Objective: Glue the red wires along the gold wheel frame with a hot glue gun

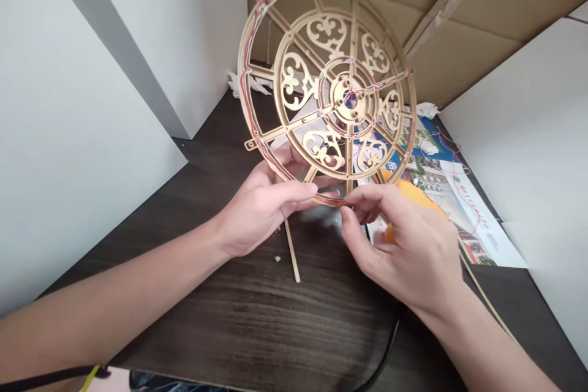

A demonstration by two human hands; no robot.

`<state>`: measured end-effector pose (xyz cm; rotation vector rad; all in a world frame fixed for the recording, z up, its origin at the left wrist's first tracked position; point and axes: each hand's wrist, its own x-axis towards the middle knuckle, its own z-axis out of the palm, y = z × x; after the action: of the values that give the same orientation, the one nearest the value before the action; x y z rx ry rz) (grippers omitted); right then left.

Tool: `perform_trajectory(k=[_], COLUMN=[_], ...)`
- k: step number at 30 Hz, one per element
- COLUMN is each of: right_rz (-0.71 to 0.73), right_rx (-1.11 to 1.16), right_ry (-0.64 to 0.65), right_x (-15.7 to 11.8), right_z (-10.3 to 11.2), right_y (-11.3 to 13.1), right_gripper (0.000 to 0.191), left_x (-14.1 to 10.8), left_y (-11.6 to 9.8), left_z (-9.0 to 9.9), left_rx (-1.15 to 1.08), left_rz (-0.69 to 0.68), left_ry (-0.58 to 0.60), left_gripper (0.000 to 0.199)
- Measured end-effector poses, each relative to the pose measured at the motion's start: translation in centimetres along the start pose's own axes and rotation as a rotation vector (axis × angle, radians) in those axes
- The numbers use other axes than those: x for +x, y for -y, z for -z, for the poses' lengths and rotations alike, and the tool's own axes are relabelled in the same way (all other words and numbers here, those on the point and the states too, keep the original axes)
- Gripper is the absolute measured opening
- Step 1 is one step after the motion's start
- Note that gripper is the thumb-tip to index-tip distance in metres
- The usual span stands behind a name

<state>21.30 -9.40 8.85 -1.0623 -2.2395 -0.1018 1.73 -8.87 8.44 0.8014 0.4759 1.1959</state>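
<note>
A round, gold-coloured wheel frame (303,120) with spokes and cut-out scroll ornaments is held upright, tilted, above the table. My left hand (271,196) grips its lower left rim, thumb in front and fingers behind. Thin red and white wire (247,73) runs along the groove of the outer rim, around the inner ring and along one spoke. My right hand (399,239) is at the bottom of the rim, thumb and index finger pinched around the red wire there. Its other fingers are curled and partly hidden.
A thin wooden stick (292,254) and a small pale scrap (277,258) lie on the dark table (257,318). Printed sheets (468,208) and a yellow-orange item (413,191) are behind my right hand. A black cable (388,343) runs near the front. White panels (92,104) and cardboard (496,24) enclose the table.
</note>
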Motion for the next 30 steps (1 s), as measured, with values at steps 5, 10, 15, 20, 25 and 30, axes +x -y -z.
perform_trajectory(k=[5,10,15,20,25,30], right_rz=[0.013,0.024,0.100,0.280,0.395,0.383], right_rx=[-0.025,-0.073,-0.133,-0.268,-0.362,-0.362], right_ry=[0.017,0.021,-0.002,0.013,0.001,0.018], right_x=[-0.1,-0.3,-0.1,0.3,0.6,0.5], right_z=[0.2,0.1,0.4,1.2,1.6,1.2], right_y=[-0.6,-0.7,-1.1,-1.7,-1.6,-1.5], right_gripper=[0.013,0.017,0.018,0.014,0.016,0.011], left_x=[0.1,0.0,-0.1,0.0,-0.2,-0.3], left_y=[0.1,0.1,0.0,0.1,0.1,0.1], left_z=[0.1,0.2,0.4,0.4,0.4,0.4], left_rx=[0.027,0.075,0.118,0.154,0.182,0.220], left_rz=[0.028,0.014,0.014,0.035,0.048,0.071], left_ry=[-0.054,-0.010,-0.010,-0.021,-0.021,-0.040], left_gripper=[0.060,0.043,0.039,0.043,0.037,0.035])
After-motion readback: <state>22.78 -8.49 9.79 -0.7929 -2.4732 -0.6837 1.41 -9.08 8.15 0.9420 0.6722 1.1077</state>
